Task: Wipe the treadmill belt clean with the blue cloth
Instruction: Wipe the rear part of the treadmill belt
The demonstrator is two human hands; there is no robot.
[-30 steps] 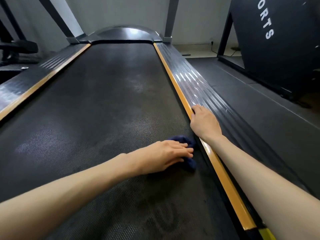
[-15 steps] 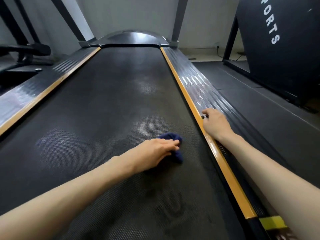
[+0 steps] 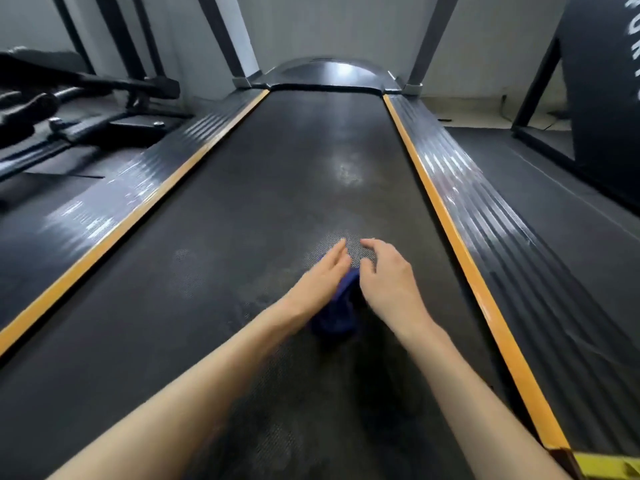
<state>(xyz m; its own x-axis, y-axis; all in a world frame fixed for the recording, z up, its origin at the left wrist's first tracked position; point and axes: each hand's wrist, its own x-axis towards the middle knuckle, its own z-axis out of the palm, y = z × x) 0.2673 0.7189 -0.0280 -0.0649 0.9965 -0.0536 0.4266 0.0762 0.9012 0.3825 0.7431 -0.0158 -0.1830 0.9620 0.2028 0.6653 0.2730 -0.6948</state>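
– Blue cloth (image 3: 341, 308), where is it?
– Bunched on the treadmill belt (image 3: 242, 237), a little toward its right edge, between both hands.
– Are they holding it?
– The left hand (image 3: 320, 282) presses against it with straight fingers. The right hand (image 3: 389, 284) is loosely curled just beside it; whether it grips, I cannot tell.
– Progress?
– Partway, I'd judge. Pale dull patches show toward the far end and the left edge, so much of the belt looks unwiped.

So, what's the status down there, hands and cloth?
Left hand flat on blue cloth, mid belt. Right hand loosely curled beside cloth, contact unclear. No obstruction seen on belt ahead.
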